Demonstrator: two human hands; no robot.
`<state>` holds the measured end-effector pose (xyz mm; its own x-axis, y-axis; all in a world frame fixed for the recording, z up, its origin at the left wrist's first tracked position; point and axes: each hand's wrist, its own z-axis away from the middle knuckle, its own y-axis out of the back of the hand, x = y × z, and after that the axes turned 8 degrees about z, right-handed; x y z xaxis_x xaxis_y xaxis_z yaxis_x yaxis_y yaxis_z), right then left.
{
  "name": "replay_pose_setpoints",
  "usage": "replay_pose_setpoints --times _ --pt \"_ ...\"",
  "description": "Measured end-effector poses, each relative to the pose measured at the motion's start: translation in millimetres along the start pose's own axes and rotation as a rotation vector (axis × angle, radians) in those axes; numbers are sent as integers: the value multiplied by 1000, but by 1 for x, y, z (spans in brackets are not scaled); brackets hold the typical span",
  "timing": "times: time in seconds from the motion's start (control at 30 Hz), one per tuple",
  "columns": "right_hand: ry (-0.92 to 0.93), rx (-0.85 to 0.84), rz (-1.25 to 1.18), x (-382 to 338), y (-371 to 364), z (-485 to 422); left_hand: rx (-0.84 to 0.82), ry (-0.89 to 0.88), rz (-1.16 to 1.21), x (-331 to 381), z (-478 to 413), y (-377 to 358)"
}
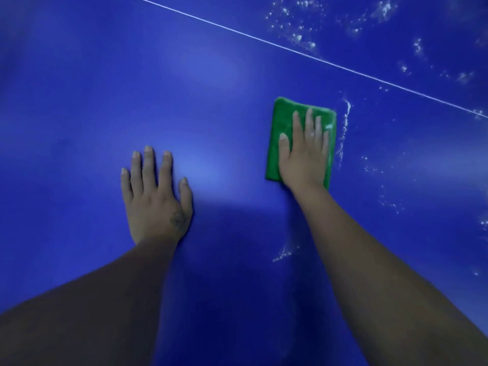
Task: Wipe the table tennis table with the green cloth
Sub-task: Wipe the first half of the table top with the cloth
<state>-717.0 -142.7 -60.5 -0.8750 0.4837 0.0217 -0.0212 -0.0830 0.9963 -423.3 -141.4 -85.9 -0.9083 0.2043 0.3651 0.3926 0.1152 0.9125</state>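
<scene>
Under your flat right hand (pixel 303 151), the soft folded green cloth (pixel 277 143) slides easily on the blue table tennis table (pixel 105 75); keep your palm centred on it

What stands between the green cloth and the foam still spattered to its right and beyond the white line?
Nothing visible does. The right hand presses flat on the green cloth, and bare blue table lies between it and the white foam spatter. The left hand rests flat well to the other side.

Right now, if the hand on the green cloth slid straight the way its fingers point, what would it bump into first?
The right hand on the green cloth would probably reach the white line first; only bare blue table seems to lie between.
</scene>
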Motion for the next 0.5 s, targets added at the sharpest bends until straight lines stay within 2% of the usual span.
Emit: replay_pose_setpoints --times 0.13,0.27,0.4,0.5 --pt "159 71 -35 -18 -7 113 -45 20 6 3 1 3" --pt "416 11 -54 20 -22 204 -59 77 21 12 12 8" --pt "521 6 -15 73 -22 180 -38 171 13 44 73 4" --pt "448 39 -5 92 -22 126 -25 183 -34 49 97 -4"
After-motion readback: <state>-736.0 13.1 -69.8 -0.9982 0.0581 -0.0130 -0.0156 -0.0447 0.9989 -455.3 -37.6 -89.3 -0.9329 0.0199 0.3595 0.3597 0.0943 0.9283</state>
